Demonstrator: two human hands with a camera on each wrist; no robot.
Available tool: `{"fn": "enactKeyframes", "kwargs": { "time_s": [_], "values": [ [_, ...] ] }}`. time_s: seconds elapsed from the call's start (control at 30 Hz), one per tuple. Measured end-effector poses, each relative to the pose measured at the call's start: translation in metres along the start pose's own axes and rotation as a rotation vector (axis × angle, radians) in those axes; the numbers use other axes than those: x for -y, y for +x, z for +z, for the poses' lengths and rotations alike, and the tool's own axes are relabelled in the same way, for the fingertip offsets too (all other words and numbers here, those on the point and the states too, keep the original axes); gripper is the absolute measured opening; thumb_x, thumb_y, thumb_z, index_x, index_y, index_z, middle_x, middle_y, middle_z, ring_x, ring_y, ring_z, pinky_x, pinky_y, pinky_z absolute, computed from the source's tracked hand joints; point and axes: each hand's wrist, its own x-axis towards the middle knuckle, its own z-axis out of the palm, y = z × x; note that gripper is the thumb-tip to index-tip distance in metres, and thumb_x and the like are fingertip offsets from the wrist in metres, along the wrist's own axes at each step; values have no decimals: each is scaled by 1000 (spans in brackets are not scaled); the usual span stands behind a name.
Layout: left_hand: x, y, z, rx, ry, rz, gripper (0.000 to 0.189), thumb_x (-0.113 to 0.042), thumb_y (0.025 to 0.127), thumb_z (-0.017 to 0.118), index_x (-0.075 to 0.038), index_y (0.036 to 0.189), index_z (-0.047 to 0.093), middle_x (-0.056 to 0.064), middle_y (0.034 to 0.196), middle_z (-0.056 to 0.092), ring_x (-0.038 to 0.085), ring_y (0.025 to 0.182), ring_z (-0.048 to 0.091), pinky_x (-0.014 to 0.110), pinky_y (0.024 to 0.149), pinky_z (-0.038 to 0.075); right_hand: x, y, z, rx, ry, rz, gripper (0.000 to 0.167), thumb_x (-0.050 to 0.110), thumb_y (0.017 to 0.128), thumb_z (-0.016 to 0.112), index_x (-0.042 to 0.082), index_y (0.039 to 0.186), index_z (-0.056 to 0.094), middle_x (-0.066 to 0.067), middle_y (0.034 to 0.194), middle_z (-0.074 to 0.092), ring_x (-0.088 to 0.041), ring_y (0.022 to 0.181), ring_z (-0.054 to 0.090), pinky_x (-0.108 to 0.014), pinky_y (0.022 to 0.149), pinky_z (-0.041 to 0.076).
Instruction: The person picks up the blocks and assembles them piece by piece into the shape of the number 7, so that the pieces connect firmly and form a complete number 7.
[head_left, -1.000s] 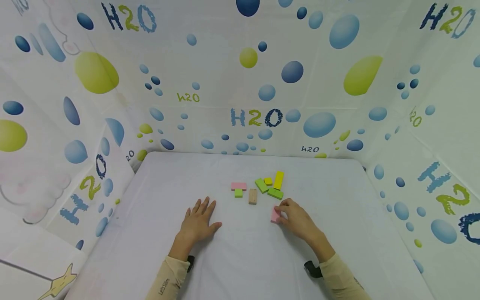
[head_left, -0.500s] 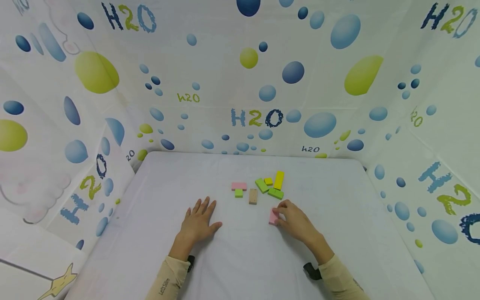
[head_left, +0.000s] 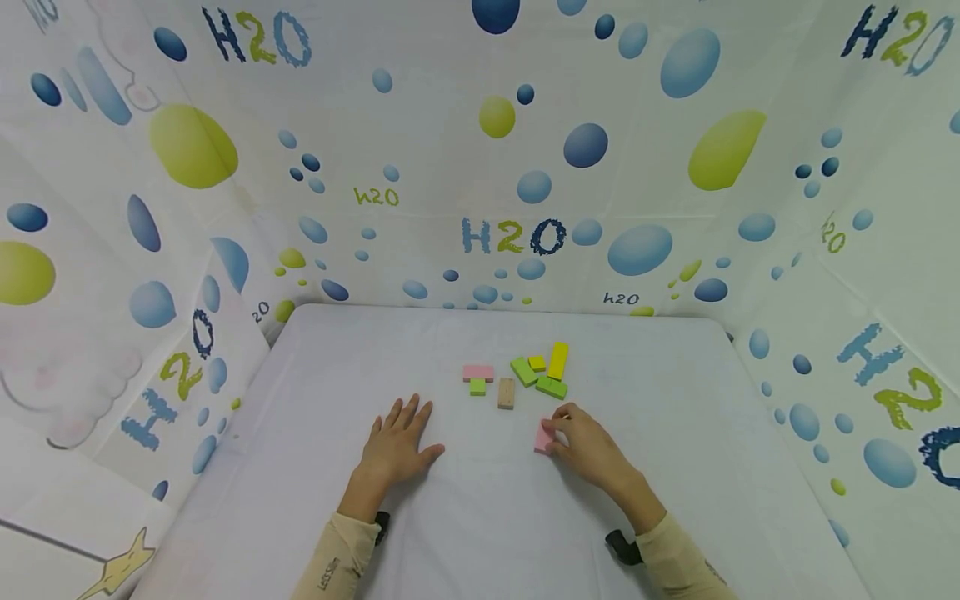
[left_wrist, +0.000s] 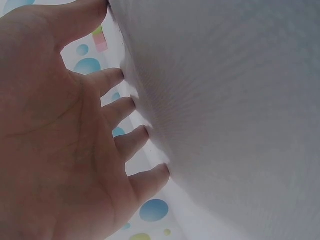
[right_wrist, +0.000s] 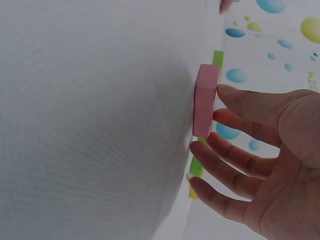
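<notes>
grip of the right hand (head_left: 592, 446): grasping, with thumb and fingertips pinching a smooth pale pink rectangular block (right_wrist: 204, 102) along its side. contact is kept to the tips, presumably because so low a piece leaves little side to take hold of and a palm would not fit around it. the block lies along the cloth, nearer the person than the other pieces; whether it bears fully on the cloth cannot be told.

beyond it, a green rectangular block (head_left: 551, 387) and a second green one (head_left: 524, 372) lie askew about a small yellow block (head_left: 537, 363) and a long yellow bar (head_left: 557, 362); the loose angles suggest a heap rather than an arrangement. to their left, a bare wood-toned block (head_left: 506, 393) lies apart, beside a pink bar (head_left: 477, 372) with a small green block (head_left: 477, 387) centred against its near edge, a fit that looks deliberate.

the left hand (head_left: 393, 450) is released, fingers spread palm-down on the white cloth-covered tabletop (head_left: 480, 517), perhaps for balance; it holds nothing. bubble-printed white sheeting (head_left: 450, 133) encloses the far side.
</notes>
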Motion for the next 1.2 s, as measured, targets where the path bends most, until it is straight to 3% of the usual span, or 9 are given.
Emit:
{"fn": "enactKeyframes", "kwargs": {
  "time_s": [0.43,0.7,1.2],
  "values": [
    [-1,1,-1,-13,-1,-1,77,-44,99,69,-7,160,41,21,168,29,46,156,21,71,121,20,5,-1,5,-6,-19,-22,38,14,88,85,5,125,77,-11,120,64,-26,104,64,-44,92,57],
    [1,1,1,-3,9,-2,77,-46,99,68,-8,160,40,21,169,29,46,156,22,70,121,20,11,-3,5,19,-9,8,38,18,89,85,9,125,77,-8,122,65,-23,106,64,-42,95,57],
    [3,1,2,0,13,-1,78,-46,99,68,-8,161,40,20,169,29,46,156,22,71,120,20,12,-6,13,-25,-18,-81,38,18,86,87,8,122,78,-7,117,64,-23,100,65,-42,88,58]
  ]
}}
